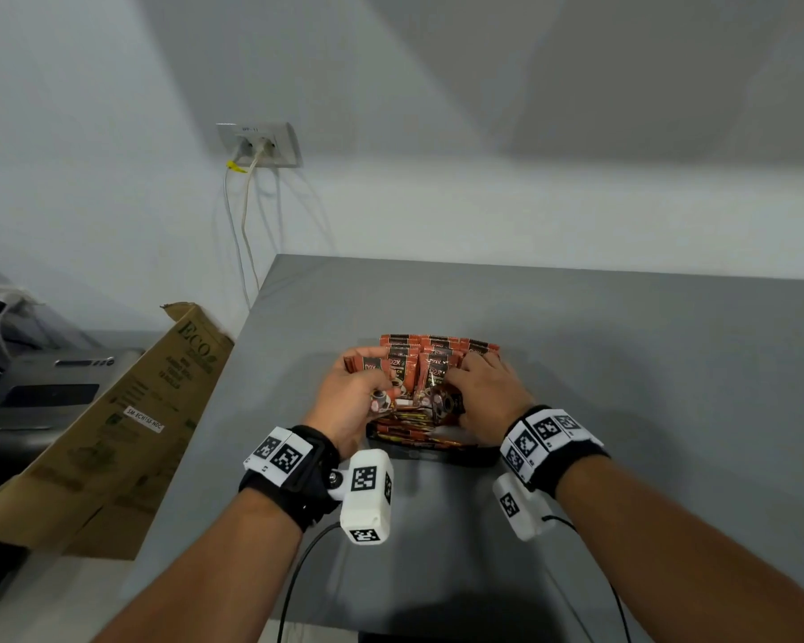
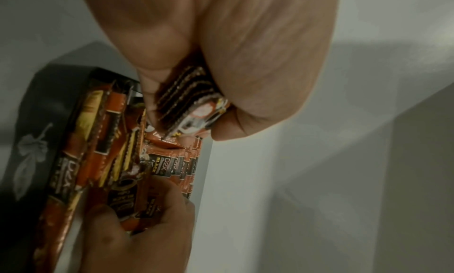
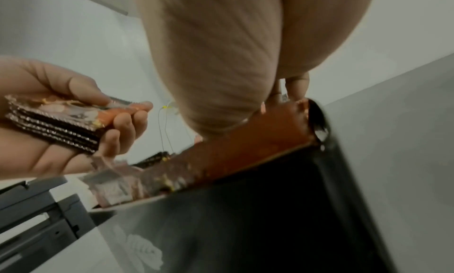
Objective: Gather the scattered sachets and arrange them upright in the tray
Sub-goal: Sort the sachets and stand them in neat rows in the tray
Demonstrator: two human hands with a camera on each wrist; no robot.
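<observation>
A black tray [image 1: 437,450] with a leaf print [image 2: 32,131] [image 3: 245,219] stands on the grey table, packed with red-and-black sachets [image 1: 437,350] [image 2: 172,164] [image 3: 245,154], most of them on end. My left hand [image 1: 358,392] [image 3: 49,156] grips a small stack of sachets [image 1: 367,366] [image 2: 186,102] [image 3: 56,121] just above the tray's left end. My right hand [image 1: 483,392] [image 2: 137,234] is at the tray's right part. Its thumb is on the near side and its fingers on the far side of a bunch of standing sachets. The tray's floor is hidden.
The grey table [image 1: 623,364] ends at its left edge, close beside the tray. Past that edge a cardboard box [image 1: 126,420] leans over a grey printer [image 1: 52,387]. A wall socket [image 1: 261,146] with hanging cables is behind. Wrist-camera cables trail near me.
</observation>
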